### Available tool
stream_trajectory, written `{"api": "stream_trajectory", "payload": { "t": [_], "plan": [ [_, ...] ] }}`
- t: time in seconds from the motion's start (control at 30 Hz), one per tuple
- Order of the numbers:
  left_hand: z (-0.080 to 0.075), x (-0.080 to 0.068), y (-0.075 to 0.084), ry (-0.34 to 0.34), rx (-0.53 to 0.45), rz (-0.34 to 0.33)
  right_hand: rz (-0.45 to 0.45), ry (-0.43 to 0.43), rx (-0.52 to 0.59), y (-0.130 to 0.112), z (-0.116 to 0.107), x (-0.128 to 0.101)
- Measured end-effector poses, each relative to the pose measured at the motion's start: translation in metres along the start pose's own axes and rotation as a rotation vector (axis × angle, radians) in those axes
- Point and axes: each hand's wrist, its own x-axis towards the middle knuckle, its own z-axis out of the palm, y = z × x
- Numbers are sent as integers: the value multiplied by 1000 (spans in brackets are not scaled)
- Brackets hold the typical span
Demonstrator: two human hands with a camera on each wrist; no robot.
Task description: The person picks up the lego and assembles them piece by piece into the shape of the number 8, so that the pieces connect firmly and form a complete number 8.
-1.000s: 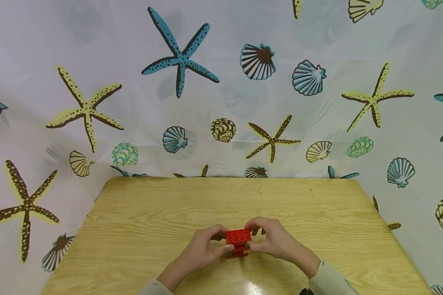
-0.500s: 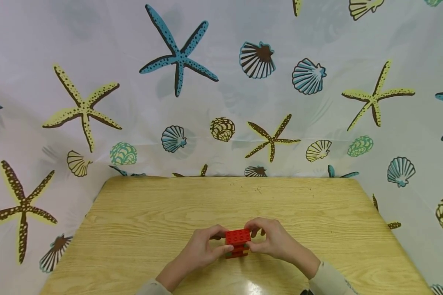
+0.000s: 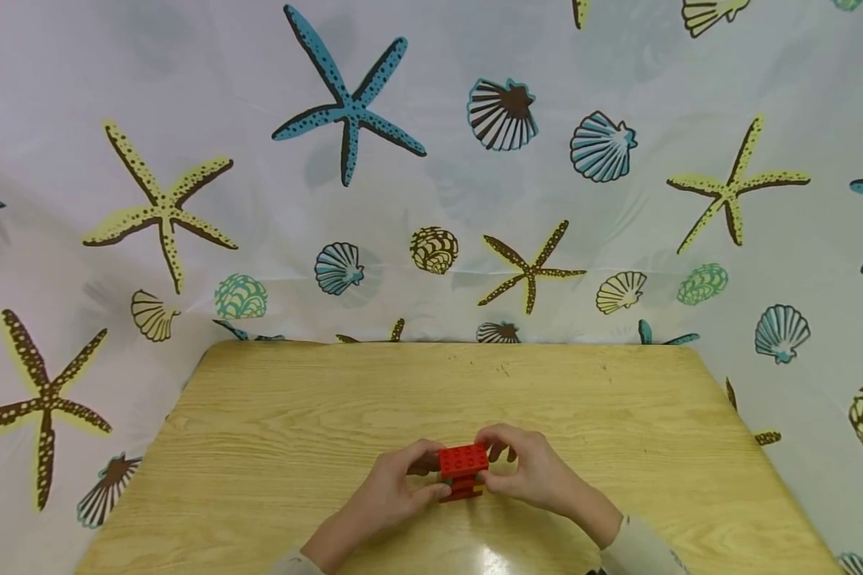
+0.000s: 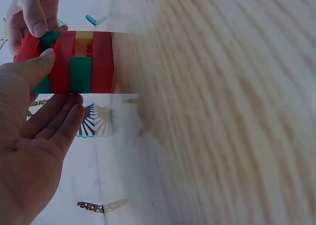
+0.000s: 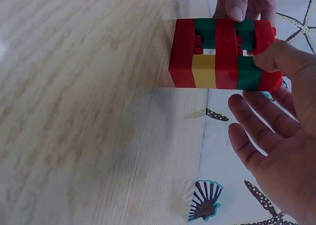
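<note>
A small stack of toy building bricks (image 3: 463,459) stands on the table between my two hands. Its top brick (image 3: 467,455) is red with round studs. In the left wrist view, red bricks (image 4: 61,62) alternate with layers of a green brick (image 4: 81,75) and a yellow brick (image 4: 83,43). Gaps show between the small bricks in the right wrist view. My left hand (image 3: 395,487) pinches the stack's left side, thumb in front at an upper green brick. On the right side my right hand (image 3: 535,471) does likewise, its thumb by the top red brick and green brick (image 5: 249,72).
The wooden table (image 3: 316,399) spreads around the stack on all sides. A white curtain (image 3: 431,192) printed with starfish and shells hangs behind it and along both sides.
My left thumb has slid slightly down and left on the stack's front. The right hand and the stack have stayed nearly still.
</note>
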Motion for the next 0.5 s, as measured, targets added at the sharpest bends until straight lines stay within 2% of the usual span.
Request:
{"api": "stream_trajectory", "payload": {
  "t": [0.13,0.27,0.5],
  "plan": [
    [1,1,-1,3,-5,-2,-10,-4,-7,4,-1,0],
    [1,1,-2,10,-38,-36,-15,-2,-12,5,0,2],
    [-2,5,-6,50,-116,-161,43,9,60,8,4,14]
  ]
}}
